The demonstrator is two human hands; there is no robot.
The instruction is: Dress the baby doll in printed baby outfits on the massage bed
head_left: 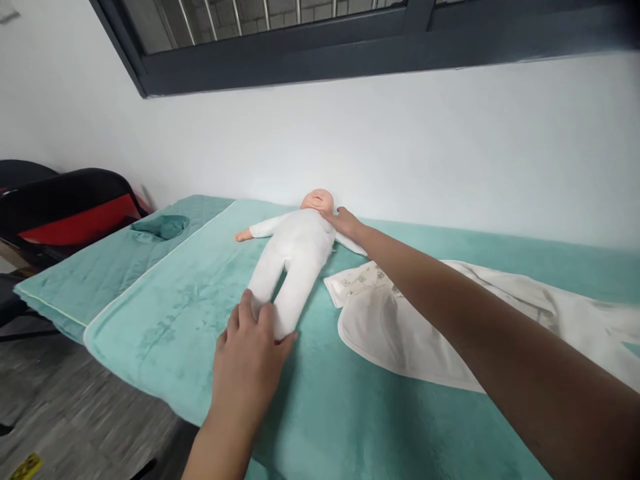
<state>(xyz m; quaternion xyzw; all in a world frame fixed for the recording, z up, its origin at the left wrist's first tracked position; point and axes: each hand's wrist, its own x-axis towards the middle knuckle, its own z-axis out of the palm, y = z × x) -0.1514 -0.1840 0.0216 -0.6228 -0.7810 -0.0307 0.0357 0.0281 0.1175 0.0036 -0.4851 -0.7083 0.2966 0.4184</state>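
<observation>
Over at the far left of the bed, a recess (161, 227) is sinking into the quilted cover (107, 270), with teal fabric showing inside. The white-suited doll (300, 243) is lying face up on the teal sheet (175, 320), its head pointing at the wall (400, 140). The left hand (250, 347) is resting part-open over its lower legs, fingers spread and thumb beside them. The right hand (345, 223) is touching the shoulder near the neck; I can't tell how firmly it's closing. White clothing (415, 340) is spreading beside the doll, the right forearm crossing above. Red-and-black chairs (83, 220) are crowding the bed's left end.
</observation>
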